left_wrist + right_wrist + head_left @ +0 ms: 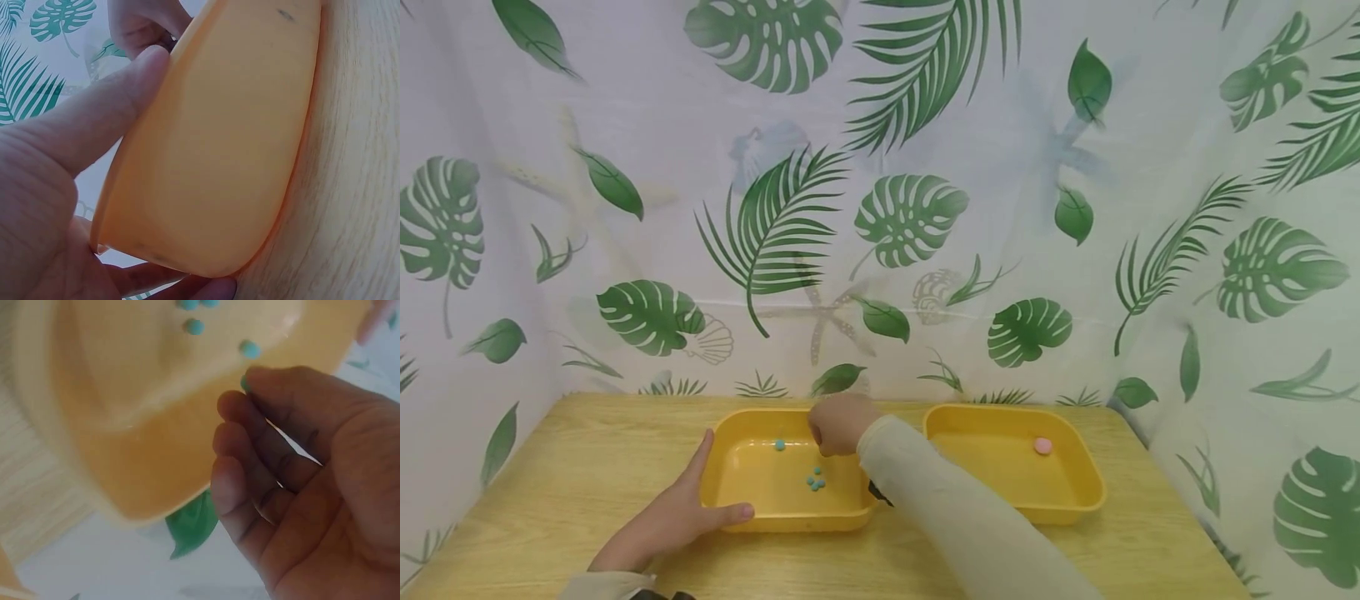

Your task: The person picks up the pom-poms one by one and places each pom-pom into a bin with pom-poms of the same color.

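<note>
My left hand (pixel 681 508) grips the left end of a yellow tray (pixel 760 523), thumb along the front rim and fingers at the left side. In the left wrist view the tray's outer wall (pixel 212 144) fills the middle, with fingertips curling under its corner. Over the right part of this tray is my right hand (pixel 842 425), pinching a small teal ball (pixel 245 383) between thumb and forefinger, mostly hidden by the fingertips. Several teal balls (pixel 815 482) lie grouped on the tray floor. One more teal piece (pixel 780 445) lies apart near the back.
To the right stands a second yellow tray (pixel 992 475) with a pink piece (pixel 1042 446) inside. My right forearm passes in front of its left end. Both trays rest on a wood-grain table (pixel 587 467), and a leaf-printed curtain (pixel 910 167) hangs behind and at the sides.
</note>
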A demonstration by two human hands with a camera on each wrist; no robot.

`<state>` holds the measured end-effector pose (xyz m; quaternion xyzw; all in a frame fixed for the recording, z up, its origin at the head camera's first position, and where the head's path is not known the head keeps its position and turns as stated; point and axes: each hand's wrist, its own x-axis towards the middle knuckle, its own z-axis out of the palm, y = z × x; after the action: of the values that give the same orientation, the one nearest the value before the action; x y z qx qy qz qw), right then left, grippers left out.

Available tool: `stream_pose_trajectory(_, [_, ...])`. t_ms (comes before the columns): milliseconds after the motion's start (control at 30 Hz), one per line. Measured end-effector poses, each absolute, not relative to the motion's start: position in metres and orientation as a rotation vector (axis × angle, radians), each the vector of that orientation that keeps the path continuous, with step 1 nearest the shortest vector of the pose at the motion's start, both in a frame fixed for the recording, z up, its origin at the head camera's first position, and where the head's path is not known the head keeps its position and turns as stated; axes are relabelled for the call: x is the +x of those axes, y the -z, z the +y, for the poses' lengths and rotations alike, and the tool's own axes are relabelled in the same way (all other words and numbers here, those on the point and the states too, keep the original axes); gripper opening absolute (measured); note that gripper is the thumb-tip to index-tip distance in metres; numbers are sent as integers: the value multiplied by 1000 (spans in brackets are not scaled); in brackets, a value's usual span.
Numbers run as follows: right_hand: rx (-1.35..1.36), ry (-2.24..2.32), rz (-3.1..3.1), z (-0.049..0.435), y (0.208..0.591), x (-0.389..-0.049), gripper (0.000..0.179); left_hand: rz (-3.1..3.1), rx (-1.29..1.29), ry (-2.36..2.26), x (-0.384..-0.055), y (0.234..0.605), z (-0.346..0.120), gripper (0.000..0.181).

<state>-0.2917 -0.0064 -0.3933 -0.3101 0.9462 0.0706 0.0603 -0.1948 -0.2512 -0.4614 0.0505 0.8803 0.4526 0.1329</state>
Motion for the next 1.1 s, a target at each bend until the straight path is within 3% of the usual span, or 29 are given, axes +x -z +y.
stream_pose_trajectory(233, [-941,-465,2765,-28,418,-297,30,2571,172,-1297,-195,462,-251,133])
stream_pose_trajectory(400, [-905,-536,2722,-35,419,-289,24,2571,153,-1301,-197,464,-251,133])
stream_pose_trajectory(900, [-981,-403,2687,-25,430,-298,45,2587,147,-1289,-194,462,-252,133])
stream_pose_trajectory(1100, [-963,-142,2671,-4,395,-284,16,2574,149,-1292,-195,462,-251,133])
